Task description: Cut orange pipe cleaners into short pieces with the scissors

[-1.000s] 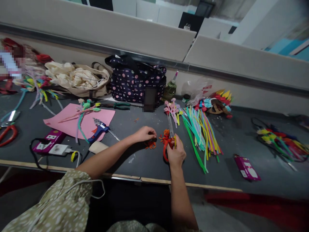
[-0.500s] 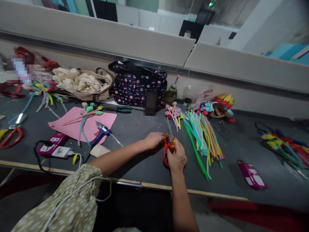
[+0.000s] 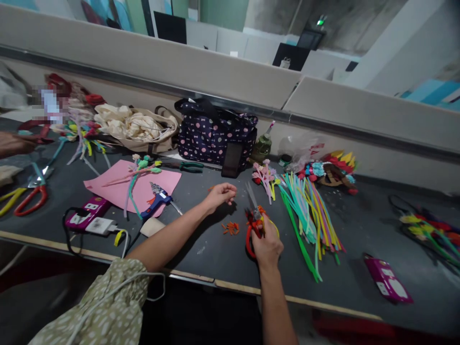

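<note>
My right hand (image 3: 266, 243) grips red-handled scissors (image 3: 253, 218), blades pointing up and away over the dark table (image 3: 215, 249). An orange pipe-cleaner piece sits at the blades. My left hand (image 3: 221, 194) hovers left of the scissors with fingers curled loosely; whether it pinches anything is hidden. Small orange cuttings (image 3: 230, 228) lie on the table between both hands. A spread of coloured pipe cleaners (image 3: 309, 211) lies just right of the scissors.
A dotted bag (image 3: 215, 136), a phone (image 3: 232, 166), a bottle (image 3: 263, 141), a cream bag (image 3: 138, 125), pink paper (image 3: 132, 184) with a blue glue gun (image 3: 157, 200), a power strip (image 3: 88, 215), other red scissors (image 3: 30, 199) and a pink packet (image 3: 388, 282) are around. Another person's hand (image 3: 12, 143) is at far left.
My left hand moved away from the scissors, up and left, leaving orange cuttings on the table. The right hand stays on the scissors; the view shifted left.
</note>
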